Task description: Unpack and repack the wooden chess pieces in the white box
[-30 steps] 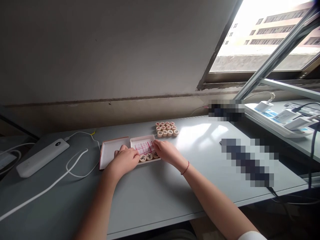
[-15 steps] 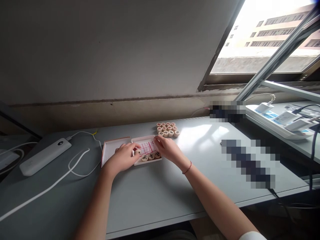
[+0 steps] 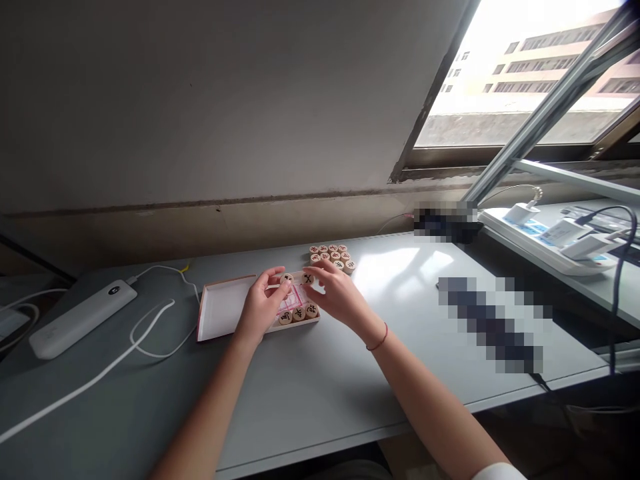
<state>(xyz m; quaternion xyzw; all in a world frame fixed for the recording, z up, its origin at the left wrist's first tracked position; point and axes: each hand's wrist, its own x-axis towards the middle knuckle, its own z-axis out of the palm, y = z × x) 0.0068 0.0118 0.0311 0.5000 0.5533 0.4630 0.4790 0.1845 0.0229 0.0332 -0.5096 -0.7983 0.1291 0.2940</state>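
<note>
Three xiangqi pieces sit in the box tray, a cluster waits at twelve o'clock, and our left hand pinches a piece, our right hand another.

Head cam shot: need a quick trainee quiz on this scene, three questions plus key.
1. True or false: the cluster of chess pieces sits inside the tray.
2. Which wrist wears the red cord?
3. What does the left hand pinch? A: a chess piece; B: the white cable; C: the power bank.

Key: 1 false; 2 right; 3 A.
</note>
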